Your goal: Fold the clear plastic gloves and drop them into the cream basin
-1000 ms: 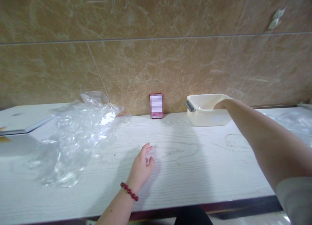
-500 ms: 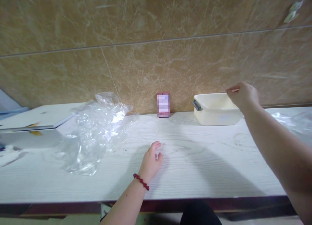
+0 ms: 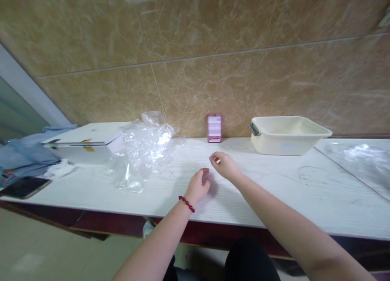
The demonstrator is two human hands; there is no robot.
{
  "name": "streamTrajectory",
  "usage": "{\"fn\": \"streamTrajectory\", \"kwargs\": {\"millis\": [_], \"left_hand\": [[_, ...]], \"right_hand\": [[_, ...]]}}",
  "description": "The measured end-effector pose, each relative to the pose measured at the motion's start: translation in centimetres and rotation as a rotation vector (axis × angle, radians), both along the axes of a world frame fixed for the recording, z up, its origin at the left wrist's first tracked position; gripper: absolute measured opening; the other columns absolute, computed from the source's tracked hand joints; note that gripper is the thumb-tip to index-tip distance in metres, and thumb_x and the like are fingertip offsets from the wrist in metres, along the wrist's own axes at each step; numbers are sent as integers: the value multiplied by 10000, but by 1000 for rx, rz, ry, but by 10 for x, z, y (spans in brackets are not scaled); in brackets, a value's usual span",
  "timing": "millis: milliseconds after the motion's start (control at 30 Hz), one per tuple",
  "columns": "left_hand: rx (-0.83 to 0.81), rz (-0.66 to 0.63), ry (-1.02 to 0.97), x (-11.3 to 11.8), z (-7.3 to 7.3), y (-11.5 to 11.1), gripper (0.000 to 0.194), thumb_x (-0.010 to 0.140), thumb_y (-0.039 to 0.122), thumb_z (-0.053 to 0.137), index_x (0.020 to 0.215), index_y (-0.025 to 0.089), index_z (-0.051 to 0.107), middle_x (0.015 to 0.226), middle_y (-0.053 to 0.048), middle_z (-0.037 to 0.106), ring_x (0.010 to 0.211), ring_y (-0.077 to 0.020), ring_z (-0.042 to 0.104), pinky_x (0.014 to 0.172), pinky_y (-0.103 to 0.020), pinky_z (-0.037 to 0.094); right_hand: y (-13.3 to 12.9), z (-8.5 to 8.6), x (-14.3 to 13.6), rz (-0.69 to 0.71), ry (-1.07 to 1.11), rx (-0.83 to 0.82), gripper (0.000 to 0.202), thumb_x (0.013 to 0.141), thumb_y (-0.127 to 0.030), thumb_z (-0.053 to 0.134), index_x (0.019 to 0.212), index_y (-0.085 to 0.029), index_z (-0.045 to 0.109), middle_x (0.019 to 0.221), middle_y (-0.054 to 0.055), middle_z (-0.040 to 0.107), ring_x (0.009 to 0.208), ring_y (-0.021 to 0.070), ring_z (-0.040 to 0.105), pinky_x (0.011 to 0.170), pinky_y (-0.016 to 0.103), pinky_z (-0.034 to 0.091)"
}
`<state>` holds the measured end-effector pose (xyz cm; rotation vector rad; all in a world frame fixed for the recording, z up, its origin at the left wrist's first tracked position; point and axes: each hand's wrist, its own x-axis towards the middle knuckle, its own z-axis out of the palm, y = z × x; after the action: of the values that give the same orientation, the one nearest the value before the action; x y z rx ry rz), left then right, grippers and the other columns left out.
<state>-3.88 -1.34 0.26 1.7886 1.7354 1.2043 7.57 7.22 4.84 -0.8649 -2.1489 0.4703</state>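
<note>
My left hand [image 3: 198, 186], with a red bead bracelet [image 3: 186, 204] at its wrist, is low over the middle of the white table [image 3: 231, 204]. Its fingers are curved, with a gap between thumb and fingertips and nothing seen in it. Just to its right is my right hand [image 3: 224, 165], thumb and fingertips pressed together; whatever they pinch, if anything, is too small to make out. The two hands are close but apart. Behind them a phone with a red edge [image 3: 214, 128] leans upright against the wall. A cream bin [image 3: 280, 145] with a grey handle stands right of it.
Crumpled clear plastic [image 3: 146, 151] lies left of the hands, beside a white box [image 3: 82, 151]. Further left are a dark phone [image 3: 26, 187], white tissue [image 3: 61, 168] and blue cloth [image 3: 27, 153]. More clear plastic [image 3: 365, 157] lies at the right.
My right hand has moved left and down from the cream bin to beside my left hand. The view has shifted, showing more of the table's left end. My left hand stays curved.
</note>
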Motion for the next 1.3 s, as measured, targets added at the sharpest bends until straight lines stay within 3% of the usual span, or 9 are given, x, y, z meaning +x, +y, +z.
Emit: {"fn": "streamTrajectory", "kwargs": {"millis": [167, 300, 433, 567, 700, 800, 1000, 1100, 1300], "left_hand": [[32, 79, 137, -33, 20, -3, 283, 727, 160, 428, 998, 166, 508, 1005, -67, 574, 926, -153, 527, 831, -295, 397], [103, 527, 429, -97, 43, -14, 316, 735, 193, 400, 1029, 141, 501, 1017, -103, 547, 984, -212, 478, 880, -359, 328], [127, 1000, 560, -150, 43, -33, 424, 715, 249, 445, 1112, 102, 428, 1188, -175, 382, 1133, -314, 290, 899, -492, 218], [13, 1159, 551, -175, 31, -47, 599, 700, 313, 489, 1203, 44, 308, 1218, -229, 319, 1165, -356, 201, 896, -538, 167], [-87, 1085, 576, -185, 31, -49, 328, 782, 265, 378, 1001, 68, 521, 1100, -186, 453, 1070, -323, 359, 853, -517, 239], [-106, 996, 581, -185, 36, -43, 341, 819, 230, 287, 922, 42, 553, 896, -128, 543, 901, -244, 488, 788, -418, 339], [-7, 761, 532, -167, 45, -23, 283, 782, 283, 361, 875, 127, 580, 769, -72, 575, 769, -191, 518, 695, -286, 375], [57, 510, 265, -144, 51, -18, 279, 771, 340, 382, 821, 154, 585, 693, -36, 573, 674, -160, 514, 628, -257, 373], [52, 138, -672, -86, 59, -14, 211, 670, 364, 548, 701, 156, 563, 605, 30, 530, 540, -71, 467, 536, -179, 359]], "right_hand": [[6, -31, -4, 152, 25, -44, 134, 730, -269, 429, 715, -216, 552, 697, 16, 575, 631, 122, 518, 618, 255, 420], [22, -39, 5, 24, 64, -203, 182, 737, -321, 414, 735, -208, 556, 659, 3, 583, 577, 109, 514, 560, 234, 408], [35, -44, 8, -47, 89, -264, 206, 732, -345, 412, 756, -198, 555, 642, 1, 578, 571, 106, 510, 536, 222, 393], [38, -46, 8, -29, 86, -299, 212, 728, -358, 415, 755, -198, 551, 627, -1, 570, 544, 98, 498, 501, 209, 378], [38, -45, 8, -33, 77, -324, 211, 725, -353, 415, 754, -194, 551, 628, 1, 572, 537, 95, 500, 493, 204, 371], [40, -45, 9, -44, 73, -333, 219, 727, -351, 411, 762, -188, 553, 627, 3, 573, 535, 92, 501, 492, 201, 368], [36, -43, 8, -42, 46, -306, 229, 725, -348, 418, 769, -175, 562, 620, 3, 566, 540, 88, 496, 506, 198, 368], [28, -39, 6, 7, 59, -291, 224, 729, -341, 420, 756, -167, 559, 617, 3, 559, 547, 86, 493, 529, 205, 381], [8, -30, 3, 300, 231, -351, 316, 704, -341, 505, 971, -174, 475, 864, 51, 560, 743, 101, 530, 657, 250, 432]]}}
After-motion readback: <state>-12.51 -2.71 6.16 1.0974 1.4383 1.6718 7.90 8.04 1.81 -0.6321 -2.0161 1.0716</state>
